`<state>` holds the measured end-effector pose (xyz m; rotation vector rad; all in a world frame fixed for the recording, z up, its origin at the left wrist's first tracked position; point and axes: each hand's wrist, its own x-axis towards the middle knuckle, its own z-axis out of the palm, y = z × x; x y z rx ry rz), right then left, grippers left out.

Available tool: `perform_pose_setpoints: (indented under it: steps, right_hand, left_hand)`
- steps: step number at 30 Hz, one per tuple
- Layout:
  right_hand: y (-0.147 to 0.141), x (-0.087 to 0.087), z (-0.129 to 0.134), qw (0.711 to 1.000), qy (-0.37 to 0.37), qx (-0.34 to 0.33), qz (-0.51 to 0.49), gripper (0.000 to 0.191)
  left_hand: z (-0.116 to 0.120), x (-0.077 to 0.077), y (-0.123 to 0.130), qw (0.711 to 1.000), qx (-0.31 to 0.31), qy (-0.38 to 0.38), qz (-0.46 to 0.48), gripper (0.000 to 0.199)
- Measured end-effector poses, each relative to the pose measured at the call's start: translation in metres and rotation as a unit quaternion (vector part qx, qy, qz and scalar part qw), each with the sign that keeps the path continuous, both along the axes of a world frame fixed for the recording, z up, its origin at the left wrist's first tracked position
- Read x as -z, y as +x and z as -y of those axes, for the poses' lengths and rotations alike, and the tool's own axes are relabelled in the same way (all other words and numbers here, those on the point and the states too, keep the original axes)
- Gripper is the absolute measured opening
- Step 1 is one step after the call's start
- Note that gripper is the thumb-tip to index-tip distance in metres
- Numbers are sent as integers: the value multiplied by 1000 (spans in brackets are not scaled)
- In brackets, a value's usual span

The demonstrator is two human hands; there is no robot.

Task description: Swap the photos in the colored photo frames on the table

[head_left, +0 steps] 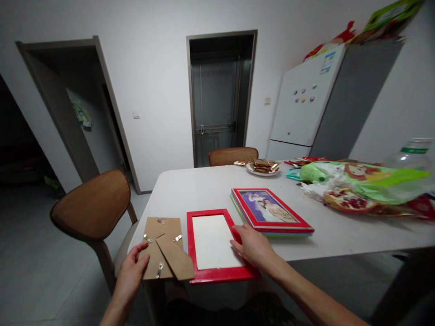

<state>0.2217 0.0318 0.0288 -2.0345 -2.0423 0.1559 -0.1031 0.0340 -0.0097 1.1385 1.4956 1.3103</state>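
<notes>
A brown picture-frame backing board [170, 260] lies at the table's near left, with metal clips and a fold-out stand on it. My left hand [131, 267] has its curled fingers and thumb at the board's left edge, holding it. Just right of the board lies a red picture frame [222, 275], with a plain white panel [214, 242] inside its opening. My right hand [254, 246] grips the red frame by its right side. Beyond that hand sits a stack of frames, topped by a red framed photo [268, 208]; green and blue edges show underneath.
A plate of wrapped snacks [263, 167] stands at the white table's [190, 185] far side. On the right are a green plastic bag [380, 181], a cut pomegranate [350, 201] and a clear jar [414, 156]. Wooden chairs stand at the left [93, 208] and far side [234, 155].
</notes>
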Motion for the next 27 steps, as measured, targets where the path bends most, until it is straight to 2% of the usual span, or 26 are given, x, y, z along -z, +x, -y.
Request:
perform_pose_setpoints:
  steps: [3,7,9,11,13,15,17,19,20,23,25,27]
  right_hand:
    - [2,8,-1,1000,-14,11,1,40]
    - [4,15,-8,999,-5,21,-41,42]
    - [6,14,-12,996,10,23,-89,44]
    - [6,9,-12,983,13,30,-179,50]
    - [4,0,-10,948,-16,39,-315,59]
    - [0,-11,-6,885,-62,35,-460,67]
    - [-6,-22,-1,816,-94,20,-570,72]
    - [-11,-32,4,766,-107,4,-635,77]
    - [-13,-36,6,751,-107,-2,-652,78]
    - [-17,-42,9,740,-96,-26,-665,80]
    - [-16,-43,8,748,-85,-44,-656,80]
    - [-14,-40,5,767,-81,-52,-634,78]
  left_hand:
    - [-7,4,-9,993,0,36,-112,41]
    - [-9,7,-12,949,3,27,-314,40]
    - [-8,7,-10,922,-6,30,-386,40]
    - [-5,6,-3,903,-17,53,-425,40]
    - [0,1,13,904,-17,83,-419,39]
    - [9,-6,39,919,11,119,-375,39]
    - [20,-14,73,931,65,164,-319,38]
    - [30,-22,108,920,125,204,-309,40]
    - [33,-25,124,910,156,225,-312,42]
    - [36,-32,158,884,185,290,-317,45]
    - [33,-37,167,867,183,326,-329,47]
    - [31,-44,165,859,172,348,-334,50]
